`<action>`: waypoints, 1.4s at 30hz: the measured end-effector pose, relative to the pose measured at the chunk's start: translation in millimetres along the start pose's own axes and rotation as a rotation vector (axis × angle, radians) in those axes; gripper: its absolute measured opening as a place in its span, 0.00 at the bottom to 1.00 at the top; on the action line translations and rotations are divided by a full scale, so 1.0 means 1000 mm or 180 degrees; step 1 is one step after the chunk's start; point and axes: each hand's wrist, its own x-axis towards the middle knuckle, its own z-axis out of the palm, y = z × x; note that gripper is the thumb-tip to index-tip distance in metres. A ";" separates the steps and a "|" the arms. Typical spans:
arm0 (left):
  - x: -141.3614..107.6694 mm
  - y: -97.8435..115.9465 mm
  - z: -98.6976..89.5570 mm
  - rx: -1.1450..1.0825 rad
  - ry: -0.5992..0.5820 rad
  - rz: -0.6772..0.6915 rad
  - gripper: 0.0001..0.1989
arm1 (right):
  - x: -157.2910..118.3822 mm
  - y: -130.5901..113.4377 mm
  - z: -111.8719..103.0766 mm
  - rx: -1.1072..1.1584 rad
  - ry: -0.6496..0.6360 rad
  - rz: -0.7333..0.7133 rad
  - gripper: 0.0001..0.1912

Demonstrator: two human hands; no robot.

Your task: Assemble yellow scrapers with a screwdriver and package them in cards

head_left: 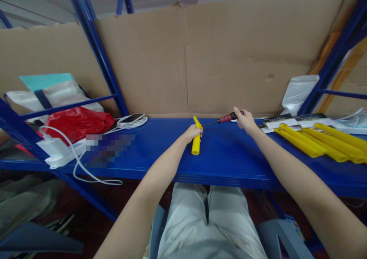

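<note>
The blue worktop [160, 144] was mounted within a frame of blue metal posts [100, 56]. The worktop was backed along its rear edge by a brown cardboard panel [229, 60], in which a vertical crease was visible.

A yellow tube [196, 146] was held above the middle of the worktop, its round end directed at the front edge. It was enclosed by the left grip [194, 133], which was closed around it. A screwdriver [225, 118] was held in the right grip [243, 120], closed on the end of the red-and-black handle. Its shaft was pointed at the tube beside the left fingers; contact of the tip could not be determined.

At the right end of the worktop, several yellow tubes [301, 142] were laid side by side, with black-and-white cards [279, 122] behind them. A white plastic pouch [299, 93] was located at the rear right corner.

At the rear left of the worktop, a phone [134, 117] was placed on coiled white cable [129, 124]. A red bag [77, 121] and a white power strip [65, 157] were positioned at its left end; an item near them was obscured by pixelation. Below the worktop, a dark red floor [86, 220] and a grey chair [286, 236] were visible.
</note>
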 end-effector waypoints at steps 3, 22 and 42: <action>-0.001 0.000 0.000 -0.0018 0.0014 -0.0005 0.10 | 0.001 0.000 0.000 0.0245 -0.0033 0.0091 0.13; -0.003 0.003 0.000 0.0078 0.0098 -0.0050 0.09 | -0.002 -0.003 0.000 0.0346 -0.0180 0.0390 0.12; -0.005 0.005 0.001 0.0005 0.0225 0.0114 0.08 | -0.003 -0.005 0.001 0.0404 -0.0094 0.0364 0.09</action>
